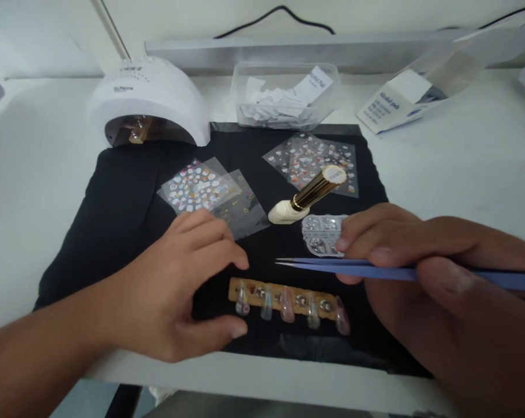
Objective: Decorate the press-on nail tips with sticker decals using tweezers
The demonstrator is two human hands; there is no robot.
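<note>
Blue tweezers (358, 268) lie in my right hand (401, 261), pinched between thumb and fingers, with their two tips slightly apart and pointing left. Just beyond that hand's fingertips is a clear compartment case (321, 235) of small shiny gems, partly covered by the fingers. My left hand (175, 284) rests on the black cloth with thumb and fingers apart, nothing between them. To its right sits a wooden strip (279, 293) carrying several translucent nail tips (287, 306) in clear, blue and pink. A nail polish bottle (303, 200) with a gold cap leans behind the case.
Sticker sheets (196, 186) lie behind my left hand, and more sticker sheets (318, 159) lie farther back. A white nail lamp (149, 98) stands back left. Behind the black cloth (118, 215) are a plastic tub (283, 119) of alcohol pads and an opened box (395, 104).
</note>
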